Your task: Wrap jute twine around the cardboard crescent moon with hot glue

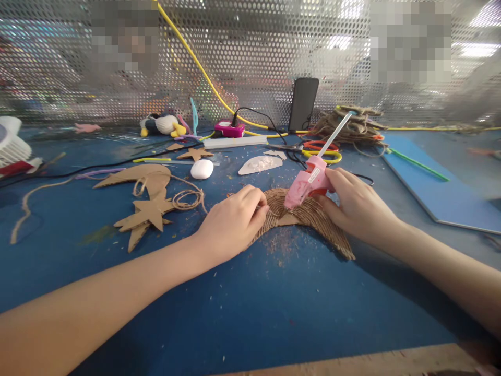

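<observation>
Cardboard stars (pixel 151 214) lie left of centre on the counter (pixel 250 313), beside coiled twine (pixel 180 204). The left hand (pixel 235 219) pinches the twine at the twine-covered crescent (pixel 311 215) mid-frame. Right of centre, the right hand (pixel 354 203) grips a pink glue gun (pixel 307 184), nozzle pointing down at the crescent.

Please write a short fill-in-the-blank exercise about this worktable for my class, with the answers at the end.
1. The right hand holds a glue gun coloured ____.
2. Left of the left hand, the top cardboard piece in the pile is shaped like a ____.
3. The cable slanting across the mesh panel is ____.
4. The thin stick on the blue board is ____.

Answers: pink; star; yellow; green.
</observation>
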`<state>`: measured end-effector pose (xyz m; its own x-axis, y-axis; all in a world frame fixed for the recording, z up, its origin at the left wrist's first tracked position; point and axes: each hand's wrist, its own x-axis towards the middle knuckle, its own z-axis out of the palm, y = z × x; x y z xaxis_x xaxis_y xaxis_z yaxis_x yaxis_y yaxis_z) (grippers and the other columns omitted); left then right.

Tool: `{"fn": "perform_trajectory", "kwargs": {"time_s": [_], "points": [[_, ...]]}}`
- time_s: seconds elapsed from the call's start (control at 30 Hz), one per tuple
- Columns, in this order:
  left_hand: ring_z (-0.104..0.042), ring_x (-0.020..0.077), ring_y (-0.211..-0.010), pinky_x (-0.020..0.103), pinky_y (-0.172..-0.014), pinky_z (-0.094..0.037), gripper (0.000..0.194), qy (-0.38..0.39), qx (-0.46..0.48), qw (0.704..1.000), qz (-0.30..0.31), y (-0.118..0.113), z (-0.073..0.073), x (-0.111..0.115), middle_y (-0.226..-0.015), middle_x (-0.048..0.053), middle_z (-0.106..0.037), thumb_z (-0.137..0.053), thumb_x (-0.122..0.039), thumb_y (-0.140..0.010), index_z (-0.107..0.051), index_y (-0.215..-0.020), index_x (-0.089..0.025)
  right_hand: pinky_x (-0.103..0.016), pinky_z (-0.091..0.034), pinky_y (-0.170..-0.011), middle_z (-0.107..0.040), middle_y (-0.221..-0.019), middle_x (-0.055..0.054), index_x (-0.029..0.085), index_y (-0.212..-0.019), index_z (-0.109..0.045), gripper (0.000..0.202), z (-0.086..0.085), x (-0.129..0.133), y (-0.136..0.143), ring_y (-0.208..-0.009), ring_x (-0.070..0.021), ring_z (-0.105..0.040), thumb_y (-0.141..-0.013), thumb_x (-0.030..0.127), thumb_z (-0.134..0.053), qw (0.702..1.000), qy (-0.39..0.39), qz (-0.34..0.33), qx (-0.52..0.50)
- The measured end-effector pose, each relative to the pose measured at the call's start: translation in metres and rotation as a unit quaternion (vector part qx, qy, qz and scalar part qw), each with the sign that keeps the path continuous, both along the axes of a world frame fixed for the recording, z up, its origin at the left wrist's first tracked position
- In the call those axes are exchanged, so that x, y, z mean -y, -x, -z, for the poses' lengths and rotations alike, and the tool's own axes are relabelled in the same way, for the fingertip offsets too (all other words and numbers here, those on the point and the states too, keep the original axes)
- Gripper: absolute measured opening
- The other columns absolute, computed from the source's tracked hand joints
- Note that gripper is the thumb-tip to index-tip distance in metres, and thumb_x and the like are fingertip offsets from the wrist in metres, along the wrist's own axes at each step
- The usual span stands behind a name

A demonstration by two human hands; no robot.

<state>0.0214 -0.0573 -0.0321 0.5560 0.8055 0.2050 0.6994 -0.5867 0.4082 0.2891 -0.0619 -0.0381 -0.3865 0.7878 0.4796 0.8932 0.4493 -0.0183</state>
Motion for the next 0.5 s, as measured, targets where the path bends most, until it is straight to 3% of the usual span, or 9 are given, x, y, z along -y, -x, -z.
{"fn": "perform_trajectory", "kwargs": {"time_s": [0.5], "points": [[-0.056,0.0157,-0.078,0.031,-0.068,-0.041,0.013,0.001,-0.001,1.0,0.001,-0.0001,0.0009,-0.0004,-0.098,0.003,-0.058,-0.042,-0.024,-0.1,-0.052,-0.092,-0.019,-0.039,-0.046,-0.071,-0.062,-0.098,-0.013,0.02,-0.101,-0.05,0.01,-0.0037,0.0017,0.0007,-0.084,-0.0264,-0.058,-0.091,0.022,-0.048,0.999,-0.027,-0.003,0.017]]}}
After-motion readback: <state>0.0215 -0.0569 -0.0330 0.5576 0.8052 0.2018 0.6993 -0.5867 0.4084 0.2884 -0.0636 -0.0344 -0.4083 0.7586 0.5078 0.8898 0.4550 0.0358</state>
